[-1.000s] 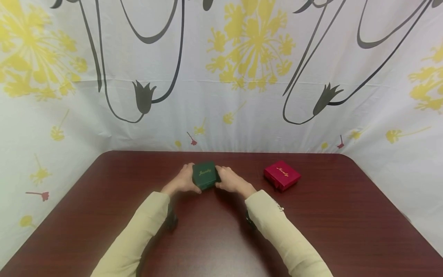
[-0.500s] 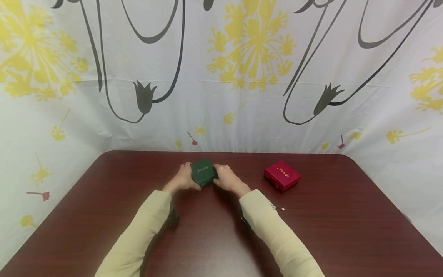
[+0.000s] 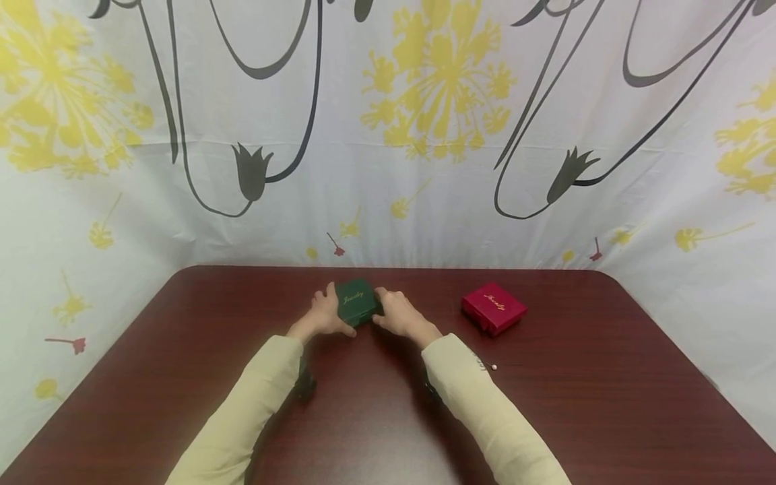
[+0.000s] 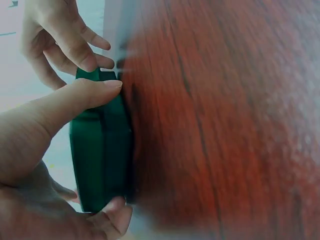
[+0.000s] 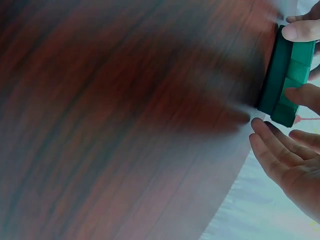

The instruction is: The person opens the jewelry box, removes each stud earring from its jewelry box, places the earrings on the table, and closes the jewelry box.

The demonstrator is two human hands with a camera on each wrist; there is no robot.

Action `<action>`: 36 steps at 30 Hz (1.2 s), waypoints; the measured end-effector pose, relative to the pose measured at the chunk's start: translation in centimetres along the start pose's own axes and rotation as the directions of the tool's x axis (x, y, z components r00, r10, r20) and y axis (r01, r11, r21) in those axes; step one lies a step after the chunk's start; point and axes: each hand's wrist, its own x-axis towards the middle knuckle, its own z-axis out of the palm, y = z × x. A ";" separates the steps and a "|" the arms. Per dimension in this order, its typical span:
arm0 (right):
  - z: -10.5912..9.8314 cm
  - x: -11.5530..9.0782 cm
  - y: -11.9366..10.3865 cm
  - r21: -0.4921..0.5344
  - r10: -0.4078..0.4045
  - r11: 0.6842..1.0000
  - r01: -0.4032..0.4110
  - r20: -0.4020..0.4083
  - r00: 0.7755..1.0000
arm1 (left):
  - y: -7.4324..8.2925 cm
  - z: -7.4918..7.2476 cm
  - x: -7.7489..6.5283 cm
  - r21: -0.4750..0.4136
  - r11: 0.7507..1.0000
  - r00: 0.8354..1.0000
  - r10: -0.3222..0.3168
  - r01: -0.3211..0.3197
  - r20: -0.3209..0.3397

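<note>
Beside the green box (image 3: 356, 301) on reddish table (image 3: 376, 424) (flowered curtain (image 3: 448, 222) behind), I see left hand (image 3: 321, 315) and right hand (image 3: 401, 316) spread loosely.

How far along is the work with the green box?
Done, by the look of it: the green box looks shut. In hand: the left hand grips one side while the right hand is at the other. Left to do, probably: letting go; perhaps also the white-tipped item on the table beside the right sleeve. The red box, also shut, sits apart, untouched.
</note>
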 end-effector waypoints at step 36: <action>-7.6 -8.6 10.2 -0.175 -0.007 0.984 -0.031 -0.214 0.977 | 7.2 4.0 1.3 -0.113 0.894 0.885 0.400 -0.434 -0.239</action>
